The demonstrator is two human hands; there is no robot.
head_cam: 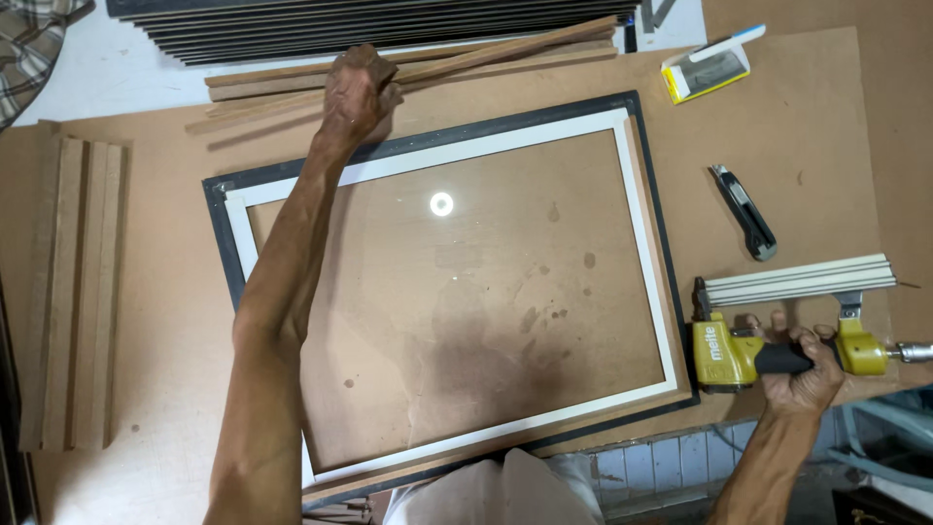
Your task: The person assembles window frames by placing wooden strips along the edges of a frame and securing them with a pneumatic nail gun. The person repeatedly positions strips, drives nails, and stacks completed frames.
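— Where is the left hand (358, 92)?

— Stretched across the picture frame (219, 209) to the far side of the tabletop (826, 126). Its fingers are curled shut around the wooden strips (505, 53) that lie in a loose bundle just beyond the frame's top edge.

— And the right hand (802, 374)?

— At the near right edge, fingers wrapped around the black handle of the yellow nail gun (724, 355), which rests on the tabletop just beside the frame's lower right corner, its pale magazine pointing right.

— The frame itself?

— Flat in the middle, dark outer border, white inner border, glass reflecting a lamp.

— Anything else nearby?

— A utility knife (746, 212) right of the frame, a yellow box (705, 70) beyond it, flat board strips (78, 292) at the left, and a stack of dark mouldings (389, 24) along the far edge.
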